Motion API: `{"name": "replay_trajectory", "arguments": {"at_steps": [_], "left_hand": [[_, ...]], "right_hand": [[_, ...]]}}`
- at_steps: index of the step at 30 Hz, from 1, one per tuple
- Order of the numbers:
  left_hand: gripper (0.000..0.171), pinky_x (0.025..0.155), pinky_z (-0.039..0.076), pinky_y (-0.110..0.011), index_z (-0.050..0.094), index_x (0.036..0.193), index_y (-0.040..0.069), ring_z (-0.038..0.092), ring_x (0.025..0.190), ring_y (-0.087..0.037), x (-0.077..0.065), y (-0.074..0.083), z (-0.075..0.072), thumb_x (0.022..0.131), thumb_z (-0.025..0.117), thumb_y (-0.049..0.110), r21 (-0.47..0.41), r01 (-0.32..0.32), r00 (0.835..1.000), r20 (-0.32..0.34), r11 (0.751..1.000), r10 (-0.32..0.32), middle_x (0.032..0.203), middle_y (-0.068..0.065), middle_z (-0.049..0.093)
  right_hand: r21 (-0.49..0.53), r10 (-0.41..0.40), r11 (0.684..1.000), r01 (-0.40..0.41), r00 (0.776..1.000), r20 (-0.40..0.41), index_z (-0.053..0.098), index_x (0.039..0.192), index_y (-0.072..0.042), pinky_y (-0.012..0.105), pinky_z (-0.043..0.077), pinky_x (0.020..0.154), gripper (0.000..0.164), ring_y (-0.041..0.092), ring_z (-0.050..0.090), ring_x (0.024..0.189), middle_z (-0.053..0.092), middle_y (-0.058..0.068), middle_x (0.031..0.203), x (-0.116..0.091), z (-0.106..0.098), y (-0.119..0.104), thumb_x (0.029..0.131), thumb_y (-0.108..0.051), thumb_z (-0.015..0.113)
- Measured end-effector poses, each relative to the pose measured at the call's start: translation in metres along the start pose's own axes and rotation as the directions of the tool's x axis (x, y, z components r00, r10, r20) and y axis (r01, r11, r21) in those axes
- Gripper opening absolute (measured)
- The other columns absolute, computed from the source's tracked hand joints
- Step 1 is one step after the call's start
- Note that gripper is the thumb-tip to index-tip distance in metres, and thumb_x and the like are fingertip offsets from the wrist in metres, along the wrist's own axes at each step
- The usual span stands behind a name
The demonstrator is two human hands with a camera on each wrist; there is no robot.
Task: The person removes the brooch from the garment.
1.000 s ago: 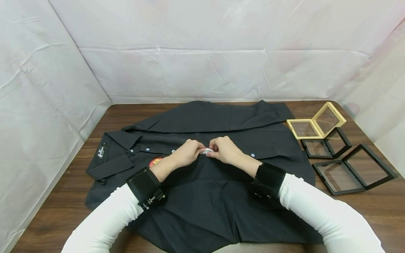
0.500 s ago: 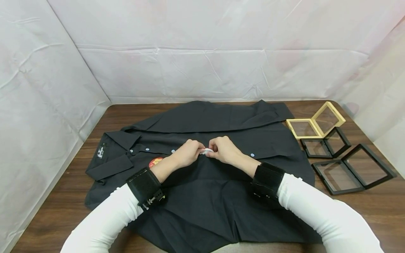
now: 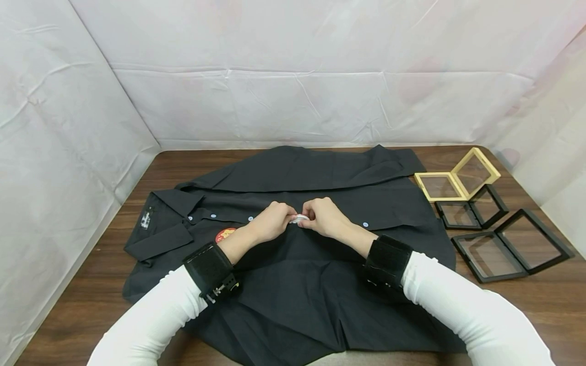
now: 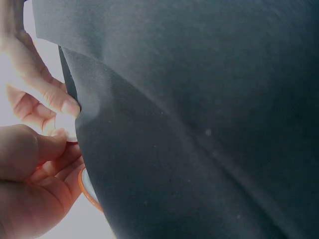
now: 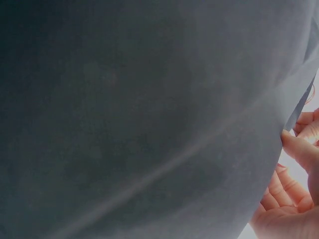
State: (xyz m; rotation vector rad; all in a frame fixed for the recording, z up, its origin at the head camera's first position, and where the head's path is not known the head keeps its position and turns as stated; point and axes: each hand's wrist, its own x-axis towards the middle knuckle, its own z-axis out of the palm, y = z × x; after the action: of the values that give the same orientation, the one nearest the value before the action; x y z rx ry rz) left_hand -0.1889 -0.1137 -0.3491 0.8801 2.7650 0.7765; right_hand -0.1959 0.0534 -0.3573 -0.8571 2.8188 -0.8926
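Note:
A black button-up shirt (image 3: pixel 293 290) lies spread out with its collar to the left. At its front placket my left hand (image 3: pixel 269 222) and my right hand (image 3: pixel 328 217) meet, fingertips pinching a small white-backed round badge (image 3: pixel 300 218) from either side. The left wrist view shows both thumbs against this white disc (image 4: pixel 66 124), close to the shirt's edge. The fingers partly cover the badge, and whether its pin passes through the cloth cannot be told. A red round badge (image 3: pixel 224 234) with a yellow figure sits on the shirt beside my left wrist.
On the right of the wooden table (image 3: pixel 540 305), a yellow frame (image 3: pixel 440 198), a small black frame (image 3: pixel 462 225) and a larger black frame (image 3: pixel 503 278) stand opened on their hinges. White sheeting (image 3: pixel 293 101) closes off the back and sides.

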Motion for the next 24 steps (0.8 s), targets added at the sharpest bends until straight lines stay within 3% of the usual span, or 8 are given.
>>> {"name": "replay_trajectory", "arguments": {"at_steps": [24], "left_hand": [[0.02, 0.053, 0.037, -0.02, 0.068, 0.084, 0.002, 0.047, 0.055, -0.011, 0.0008, 0.0005, -0.0006, 0.091, 0.05, 0.001, 0.004, 0.008, 1.0, 0.013, 1.0, -0.008, 0.069, -0.003, 0.06]], "right_hand": [[0.005, 0.034, 0.999, -0.034, 0.999, 0.024, 0.06, 0.066, -0.011, 0.021, 0.035, 0.046, 0.018, 0.009, 0.044, 0.048, 0.052, -0.005, 0.054, -0.0006, -0.0018, -0.0015, 0.078, -0.019, 0.072]]}}
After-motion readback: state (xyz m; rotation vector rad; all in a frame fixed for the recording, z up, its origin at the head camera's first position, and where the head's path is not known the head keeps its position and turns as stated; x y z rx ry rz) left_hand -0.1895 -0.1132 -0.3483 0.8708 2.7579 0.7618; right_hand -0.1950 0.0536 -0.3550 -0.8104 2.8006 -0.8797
